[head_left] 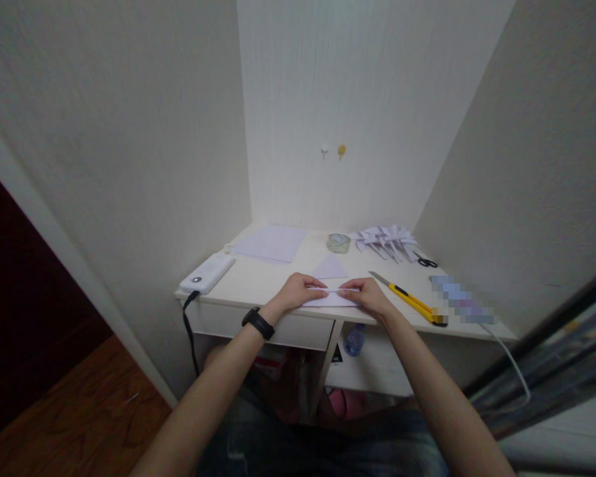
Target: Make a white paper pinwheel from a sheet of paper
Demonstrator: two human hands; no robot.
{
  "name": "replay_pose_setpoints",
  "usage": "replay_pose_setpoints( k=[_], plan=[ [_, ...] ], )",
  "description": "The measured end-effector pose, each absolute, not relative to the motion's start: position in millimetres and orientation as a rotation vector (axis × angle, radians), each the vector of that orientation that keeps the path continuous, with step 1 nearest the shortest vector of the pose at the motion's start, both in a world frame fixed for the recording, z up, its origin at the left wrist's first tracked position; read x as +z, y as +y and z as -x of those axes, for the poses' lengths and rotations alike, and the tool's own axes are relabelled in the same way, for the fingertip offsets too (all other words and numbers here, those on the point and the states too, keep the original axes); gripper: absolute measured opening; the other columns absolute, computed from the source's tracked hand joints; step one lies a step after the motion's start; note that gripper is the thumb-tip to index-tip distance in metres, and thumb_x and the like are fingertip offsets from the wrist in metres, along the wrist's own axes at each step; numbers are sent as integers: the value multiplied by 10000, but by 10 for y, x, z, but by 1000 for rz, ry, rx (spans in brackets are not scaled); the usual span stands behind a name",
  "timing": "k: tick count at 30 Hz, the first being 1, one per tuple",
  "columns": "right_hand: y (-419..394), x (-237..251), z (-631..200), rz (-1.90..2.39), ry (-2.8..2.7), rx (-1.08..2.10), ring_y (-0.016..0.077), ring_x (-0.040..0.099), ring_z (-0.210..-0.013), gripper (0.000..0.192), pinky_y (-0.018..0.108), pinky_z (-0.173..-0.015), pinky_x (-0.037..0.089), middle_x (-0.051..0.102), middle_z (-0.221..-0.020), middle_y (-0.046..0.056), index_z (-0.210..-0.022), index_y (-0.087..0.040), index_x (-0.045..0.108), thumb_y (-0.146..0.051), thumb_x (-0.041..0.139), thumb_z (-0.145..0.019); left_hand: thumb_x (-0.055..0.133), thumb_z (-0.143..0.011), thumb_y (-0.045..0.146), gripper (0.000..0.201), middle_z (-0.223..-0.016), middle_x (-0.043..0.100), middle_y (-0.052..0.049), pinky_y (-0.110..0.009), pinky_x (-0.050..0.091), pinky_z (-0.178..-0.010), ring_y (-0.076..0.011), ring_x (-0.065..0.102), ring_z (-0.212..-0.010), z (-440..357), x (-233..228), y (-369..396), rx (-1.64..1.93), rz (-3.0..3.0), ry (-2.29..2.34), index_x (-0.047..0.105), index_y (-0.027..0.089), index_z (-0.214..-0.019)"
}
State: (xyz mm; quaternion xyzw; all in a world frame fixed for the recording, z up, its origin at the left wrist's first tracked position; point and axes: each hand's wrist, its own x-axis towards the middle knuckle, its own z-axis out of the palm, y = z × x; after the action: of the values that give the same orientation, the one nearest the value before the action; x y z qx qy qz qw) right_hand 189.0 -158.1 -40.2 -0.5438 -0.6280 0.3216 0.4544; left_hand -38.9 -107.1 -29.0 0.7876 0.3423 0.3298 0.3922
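A pale sheet of paper [332, 300] lies at the front edge of the white desk, with a narrow fold along its upper edge. My left hand [300, 290] pinches that fold near its left part, thumb and fingers closed on it. Close by, my right hand [367, 295] grips the same fold from the right. Just beyond the fingers a triangular piece of paper [330, 266] points away from me. To the right of my right hand lies a yellow utility knife [410, 299] with its blade out.
Flat paper sheets [273, 243] lie at the back left. A roll of clear tape [338, 243], folded paper pieces [385, 240] and black scissors [427, 262] are at the back right. A white device [207, 273] with a black cable sits left; a blurred phone [461, 299] lies right.
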Motion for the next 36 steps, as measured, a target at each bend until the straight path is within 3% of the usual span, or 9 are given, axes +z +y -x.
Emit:
replay_pose_setpoints(
  k=[9, 20, 31, 36],
  plan=[
    [-1541, -470, -1931, 1330, -1569, 757, 175, 575, -638, 399, 298, -625, 415, 726, -706, 54, -786, -150, 791, -524, 777, -645, 709, -781, 402, 315, -941, 782, -87, -315, 505, -850, -238, 705, -891, 389, -334, -1030, 873, -2086, 853, 795, 145, -941],
    [-1575, -389, -1878, 1290, -1609, 788, 217, 643, -738, 344, 326, -703, 465, 760, -795, 82, -777, -173, 784, -465, 815, -597, 677, -806, 393, 295, -927, 784, -78, -308, 503, -839, -232, 700, -884, 372, -327, -1045, 856, -2118, 862, 797, 146, -916],
    [-1591, -391, -1880, 1399, -1562, 744, 176, 565, -620, 379, 292, -578, 394, 718, -683, 68, -747, -144, 790, -500, 780, -617, 671, -830, 371, 286, -931, 781, -100, -333, 512, -864, -246, 706, -894, 371, -324, -1037, 874, -2120, 848, 798, 127, -912],
    [-1558, -430, -1916, 1375, -1558, 740, 174, 555, -621, 381, 297, -589, 390, 727, -699, 71, -756, -147, 797, -505, 772, -626, 778, -732, 334, 390, -964, 773, -107, -329, 570, -751, -220, 705, -808, 389, -320, -1068, 809, -1906, 807, 771, 97, -1042]
  ],
)
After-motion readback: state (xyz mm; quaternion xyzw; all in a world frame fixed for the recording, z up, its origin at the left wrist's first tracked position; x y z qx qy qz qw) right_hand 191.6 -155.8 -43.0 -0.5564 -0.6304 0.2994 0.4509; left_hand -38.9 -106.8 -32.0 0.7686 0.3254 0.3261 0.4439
